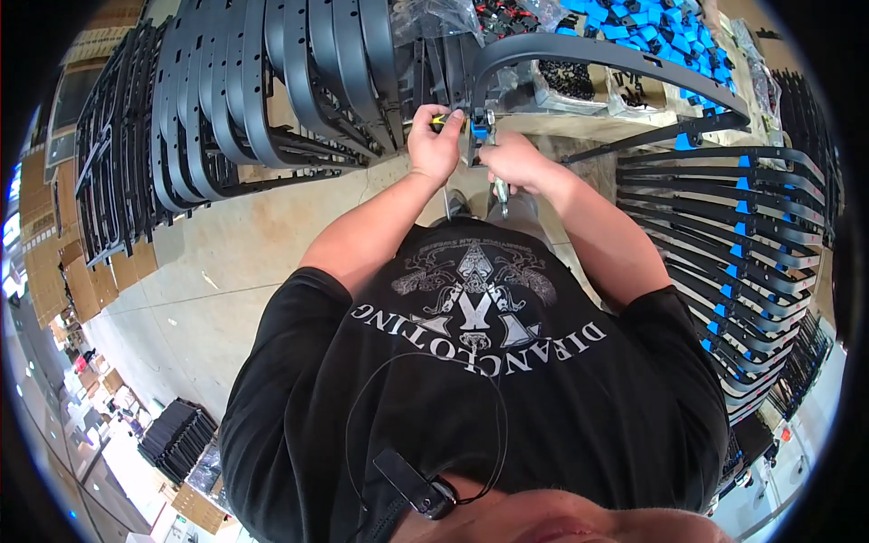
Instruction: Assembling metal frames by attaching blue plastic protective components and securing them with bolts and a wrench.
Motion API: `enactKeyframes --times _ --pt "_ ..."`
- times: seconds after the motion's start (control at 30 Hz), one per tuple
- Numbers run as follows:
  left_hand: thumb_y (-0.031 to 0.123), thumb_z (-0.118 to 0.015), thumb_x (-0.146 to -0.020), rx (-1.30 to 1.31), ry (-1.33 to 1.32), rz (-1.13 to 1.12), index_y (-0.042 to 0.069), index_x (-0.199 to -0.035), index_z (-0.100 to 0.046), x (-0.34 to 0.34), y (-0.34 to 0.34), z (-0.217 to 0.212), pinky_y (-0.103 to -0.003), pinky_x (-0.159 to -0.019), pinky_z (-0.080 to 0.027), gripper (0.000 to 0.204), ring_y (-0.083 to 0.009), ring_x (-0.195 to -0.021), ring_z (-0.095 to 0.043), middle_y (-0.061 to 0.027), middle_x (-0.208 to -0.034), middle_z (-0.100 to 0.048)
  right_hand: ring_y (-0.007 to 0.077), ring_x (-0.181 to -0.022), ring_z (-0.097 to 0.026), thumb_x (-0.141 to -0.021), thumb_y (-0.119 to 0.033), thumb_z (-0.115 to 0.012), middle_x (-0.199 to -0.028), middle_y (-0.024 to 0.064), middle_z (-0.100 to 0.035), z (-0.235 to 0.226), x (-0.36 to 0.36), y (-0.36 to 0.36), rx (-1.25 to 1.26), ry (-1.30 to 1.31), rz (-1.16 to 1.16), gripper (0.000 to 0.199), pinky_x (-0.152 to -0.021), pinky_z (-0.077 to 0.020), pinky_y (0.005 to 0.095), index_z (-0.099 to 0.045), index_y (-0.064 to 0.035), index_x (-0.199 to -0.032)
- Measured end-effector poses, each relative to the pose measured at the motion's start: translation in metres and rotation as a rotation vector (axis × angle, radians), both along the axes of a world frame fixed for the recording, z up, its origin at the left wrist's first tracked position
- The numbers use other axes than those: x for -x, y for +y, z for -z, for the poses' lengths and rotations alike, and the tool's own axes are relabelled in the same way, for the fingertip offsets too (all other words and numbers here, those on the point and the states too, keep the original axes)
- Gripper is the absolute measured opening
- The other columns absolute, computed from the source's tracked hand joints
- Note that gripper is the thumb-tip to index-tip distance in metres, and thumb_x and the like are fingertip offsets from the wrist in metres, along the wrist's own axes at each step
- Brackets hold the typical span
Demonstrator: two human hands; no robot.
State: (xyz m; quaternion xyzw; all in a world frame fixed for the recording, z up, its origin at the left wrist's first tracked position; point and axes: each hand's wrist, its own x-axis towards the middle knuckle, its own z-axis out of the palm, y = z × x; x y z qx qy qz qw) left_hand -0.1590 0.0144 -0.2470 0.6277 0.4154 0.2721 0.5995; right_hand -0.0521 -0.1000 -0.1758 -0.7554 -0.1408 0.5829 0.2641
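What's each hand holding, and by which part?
The left hand grips a tool's yellow-and-black handle; the right hand grips a silvery tool around its middle.

I get bright, fairly even light across the floor, washed-out small detail at left, and fisheye bending toward black edges.

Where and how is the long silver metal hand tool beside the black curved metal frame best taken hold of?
Probably around its slim middle, from the person's right, with curled fingers, as the bare right hand does. The long silver metal hand tool points back toward the person, and its far end is up by the black curved metal frame, leaving less finger room there.
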Motion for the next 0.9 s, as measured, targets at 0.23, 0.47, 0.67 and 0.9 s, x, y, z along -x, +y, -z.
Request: enactKeyframes --times 0.23,0.47,0.67,0.9 --pt "0.02 -0.077 -0.089 0.027 -0.032 0.016 0.006 -0.105 -0.061 0.0 0.003 0.002 -0.029 -0.071 -0.049 0.026 -0.0115 -0.078 -0.055 -0.0027 -0.088 -0.063 0.0406 -0.109 -0.066 -0.088 -0.022 -0.064 -0.119 0.0295 -0.065 0.024 -0.008 -0.004 -0.098 -0.281 -0.266 0.055 -0.091 -0.052 0.0412 -0.047 0.0093 -0.13" --pt "0.023 -0.081 -0.083 -0.063 -0.052 -0.029 0.004 -0.132 -0.044 0.007 -0.015 -0.019 -0.032 -0.075 -0.052 0.064 -0.0178 -0.082 -0.06 -0.009 -0.099 -0.064 0.0454 -0.116 -0.061 -0.086 -0.022 -0.065 -0.119 0.0322 -0.063 0.061 0.029 -0.029 -0.32 -0.341 0.027 0.06 -0.099 -0.0473 0.0442 -0.041 0.0111 -0.13" --pt "0.016 -0.072 -0.084 0.034 0.433 0.118 -0.001 -0.111 -0.063 0.024 -0.031 0.034 -0.031 -0.072 -0.052 0.033 -0.0133 -0.079 -0.063 -0.0089 -0.087 -0.069 0.0439 -0.122 -0.059 -0.085 -0.026 -0.065 -0.122 0.0368 -0.06 0.044 0.028 -0.02 -0.232 -0.321 -0.002 0.066 -0.102 -0.0471 0.0426 -0.038 0.0157 -0.13" --pt "0.023 -0.065 -0.085 -0.107 0.239 0.076 0.003 -0.081 -0.069 -0.001 -0.005 0.091 -0.039 -0.07 -0.053 0.021 -0.0273 -0.074 -0.071 -0.0157 -0.079 -0.072 0.0399 -0.122 -0.06 -0.084 -0.031 -0.066 -0.125 0.035 -0.059 0.027 0.028 -0.013 -0.106 -0.24 -0.038 0.075 -0.098 -0.0491 0.0408 -0.036 0.0169 -0.133"
